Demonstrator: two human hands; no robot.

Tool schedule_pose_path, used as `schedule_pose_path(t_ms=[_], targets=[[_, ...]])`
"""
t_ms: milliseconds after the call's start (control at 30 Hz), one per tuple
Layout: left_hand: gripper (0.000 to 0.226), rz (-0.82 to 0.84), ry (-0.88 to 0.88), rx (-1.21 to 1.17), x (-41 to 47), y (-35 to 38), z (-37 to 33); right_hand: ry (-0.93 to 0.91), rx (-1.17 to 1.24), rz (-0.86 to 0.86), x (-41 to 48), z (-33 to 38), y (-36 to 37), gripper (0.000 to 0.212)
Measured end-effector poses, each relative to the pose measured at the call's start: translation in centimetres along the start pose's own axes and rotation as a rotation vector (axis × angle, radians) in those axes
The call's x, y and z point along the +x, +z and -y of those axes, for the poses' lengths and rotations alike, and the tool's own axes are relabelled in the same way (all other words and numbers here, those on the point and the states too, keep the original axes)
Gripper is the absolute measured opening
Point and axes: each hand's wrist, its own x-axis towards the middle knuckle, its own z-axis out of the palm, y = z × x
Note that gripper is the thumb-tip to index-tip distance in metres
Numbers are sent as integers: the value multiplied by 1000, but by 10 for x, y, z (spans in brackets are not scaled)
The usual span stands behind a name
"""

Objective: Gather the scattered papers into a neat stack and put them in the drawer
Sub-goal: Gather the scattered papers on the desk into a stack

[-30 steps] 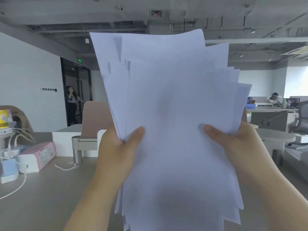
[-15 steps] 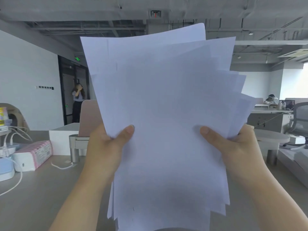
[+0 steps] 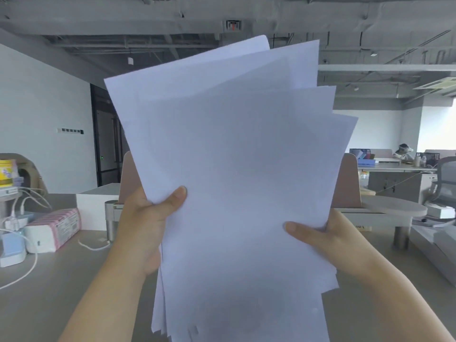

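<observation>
A: Left edge first. What's there?

B: Lower left of the frame, a tissue pack [image 3: 55, 228] lies on the desk [image 3: 49, 287], with a white cable [image 3: 22, 275] curling in front of it. Nothing to do with the task.

A: Hands?

B: The left hand [image 3: 140, 223] is clamped on the left edge of the papers [image 3: 241, 193], thumb in front, the other fingers hidden behind. The right hand [image 3: 328, 238] grips the right edge lower down, thumb pressed flat on the front sheet.

A: So the papers are off the desk?

B: Yes, held upright in the centre of the frame, filling most of it. They're not squared at all: the top corners fan toward the upper right, and the bottom edges are staggered at the lower centre.

A: Is the drawer visible?

B: No (probably below the frame or behind the sheets, can't tell).

A: Step in hand?

B: My judgement is aligning, likely tapping the edges square next. All the sheets seem gathered, none left on the visible desk.

A: Risks?

B: The grips are only thumb pinches on the side edges, so loosening them to jog the stack could let the fanned back sheets slide out at the upper right. Tapping too hard could crumple the ragged bottom edges. And the sheets block the view, so aiming for the drawer is half blind.
</observation>
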Motion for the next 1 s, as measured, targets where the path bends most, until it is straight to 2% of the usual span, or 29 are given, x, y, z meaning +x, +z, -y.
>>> schedule_pose_path(t_ms=[67,167,200,333,467,600,700,733,800,833,1000], targets=[[24,-4,2,51,0,1,2,-79,131,-64,1,4,0,28],[23,-5,47,129,-3,7,4,-191,342,-170,4,8,0,53],[24,3,66,139,-5,10,4,-209,366,-195,4,11,1,52],[33,51,164,186,-10,19,-1,-191,430,-253,-1,23,-2,21],[35,95,163,106,-14,26,-6,-237,563,-232,-7,34,-6,25],[21,127,46,-11,-13,18,-3,-198,623,-155,-8,27,-13,33],[30,156,46,-25,-14,17,-3,-138,652,-99,-8,21,-16,19],[27,166,57,-12,-15,19,-4,-128,657,-76,-8,21,-16,23],[21,180,99,12,-18,25,-6,-137,646,-38,-7,24,-12,49],[23,171,122,11,-20,28,-6,-151,640,-36,-7,26,-10,55],[21,125,199,-25,-18,31,-8,-269,578,-65,-10,39,-8,50]])
